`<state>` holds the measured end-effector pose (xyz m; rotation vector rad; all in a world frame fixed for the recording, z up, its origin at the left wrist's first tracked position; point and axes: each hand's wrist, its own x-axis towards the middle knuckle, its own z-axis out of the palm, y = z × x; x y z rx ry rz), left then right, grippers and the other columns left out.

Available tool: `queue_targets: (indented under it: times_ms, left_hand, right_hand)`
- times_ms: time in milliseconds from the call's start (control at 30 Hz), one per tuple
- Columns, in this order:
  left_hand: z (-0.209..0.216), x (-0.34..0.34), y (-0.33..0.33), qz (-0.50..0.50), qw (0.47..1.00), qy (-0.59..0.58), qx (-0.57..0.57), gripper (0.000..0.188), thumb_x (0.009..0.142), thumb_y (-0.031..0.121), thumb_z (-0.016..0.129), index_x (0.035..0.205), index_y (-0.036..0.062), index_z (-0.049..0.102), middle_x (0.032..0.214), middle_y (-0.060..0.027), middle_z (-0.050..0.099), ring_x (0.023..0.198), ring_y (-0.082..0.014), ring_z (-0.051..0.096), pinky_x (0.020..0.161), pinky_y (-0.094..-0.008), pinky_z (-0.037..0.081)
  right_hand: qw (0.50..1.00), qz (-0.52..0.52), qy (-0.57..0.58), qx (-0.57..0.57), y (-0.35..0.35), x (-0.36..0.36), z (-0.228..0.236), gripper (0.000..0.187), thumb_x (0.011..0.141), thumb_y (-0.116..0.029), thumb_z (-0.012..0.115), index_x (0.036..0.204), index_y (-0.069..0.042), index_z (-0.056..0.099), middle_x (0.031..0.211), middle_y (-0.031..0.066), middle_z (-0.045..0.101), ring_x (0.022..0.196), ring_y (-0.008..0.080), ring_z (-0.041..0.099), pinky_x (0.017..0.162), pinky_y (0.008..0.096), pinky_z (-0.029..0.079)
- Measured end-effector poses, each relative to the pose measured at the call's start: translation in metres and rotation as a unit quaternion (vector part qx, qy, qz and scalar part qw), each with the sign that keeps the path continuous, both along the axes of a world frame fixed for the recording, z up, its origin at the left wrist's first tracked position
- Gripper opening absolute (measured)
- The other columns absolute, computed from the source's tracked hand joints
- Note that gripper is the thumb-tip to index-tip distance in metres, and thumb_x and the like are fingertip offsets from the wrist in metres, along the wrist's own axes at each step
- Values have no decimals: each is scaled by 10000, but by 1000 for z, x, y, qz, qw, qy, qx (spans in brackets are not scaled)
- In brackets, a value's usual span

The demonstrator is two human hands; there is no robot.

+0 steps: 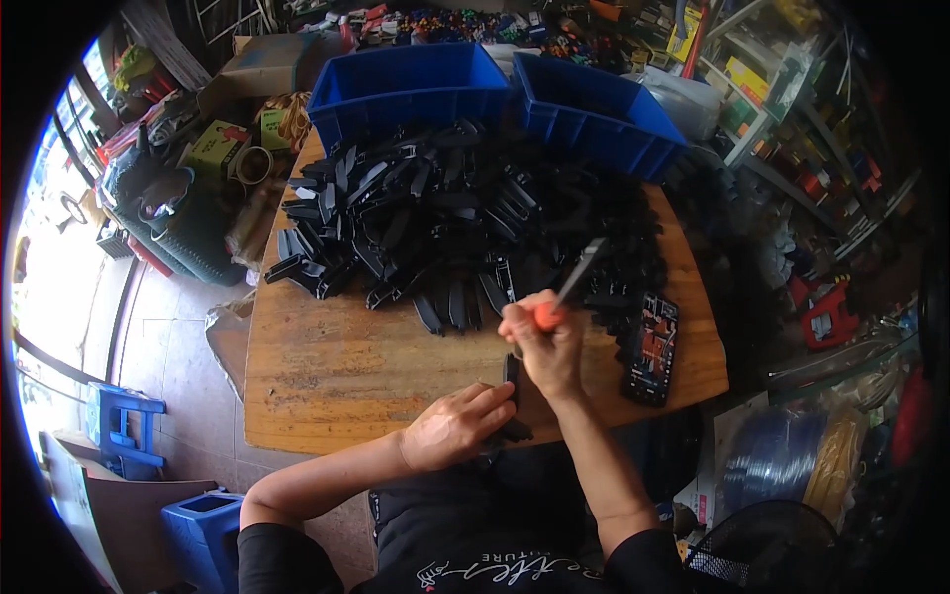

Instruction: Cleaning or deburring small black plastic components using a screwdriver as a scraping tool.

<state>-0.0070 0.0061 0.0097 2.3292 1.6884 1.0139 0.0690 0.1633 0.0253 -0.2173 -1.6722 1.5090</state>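
Observation:
My right hand is closed around the orange handle of a tool. Its flat metal blade points up and away to the right; the exact kind of tool does not show clearly. Down by the table's near edge, my left hand has its fingers curled over a dark plastic part, holding it against the wood. The lower end of that part is partly hidden by the fingers. Beyond both hands lies a big heap of black plastic parts, many long and narrow.
Two blue bins stand behind the heap on the wooden table. A phone lies on the right side. Blue stools are on the floor at left; wrapped coils sit at right.

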Motion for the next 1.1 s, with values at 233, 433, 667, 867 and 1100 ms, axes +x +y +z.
queue_targets:
  times_ms: [233,433,667,867,1100]
  left_hand:
    - [24,-13,3,-3,995,95,8,525,684,179,680,1153,-17,550,1193,-146,548,938,-253,560,794,-336,520]
    - [25,-10,40,-47,977,200,-58,474,759,98,601,1231,120,563,1106,-66,599,957,-198,516,786,-311,490]
    - [20,-30,20,14,987,157,-26,390,692,93,653,1080,81,616,1017,-54,574,993,-224,518,853,-340,439]
    - [20,-66,9,179,974,138,-1,395,650,-2,650,1038,62,625,1206,-101,568,1186,-299,497,928,-410,440]
    - [19,-81,1,136,974,183,4,352,692,13,605,1040,65,589,1111,-89,588,1050,-263,551,863,-369,442]
  right_hand:
    - [935,-307,-175,41,35,72,72,178,892,-131,649,1017,-5,650,771,23,634,589,56,503,536,206,419]
    - [730,-337,-490,337,60,75,18,113,786,-139,684,856,-63,639,896,100,638,855,324,628,714,418,498]
    - [742,-298,-516,308,60,61,8,145,762,-154,725,827,-54,643,857,120,621,825,354,623,682,440,488]
    - [746,-282,-510,321,72,58,12,166,765,-135,738,855,-35,641,906,155,650,846,363,641,714,441,518]
    - [789,-255,-451,329,52,55,9,139,745,-70,699,867,-34,643,845,160,642,809,358,634,702,438,510]
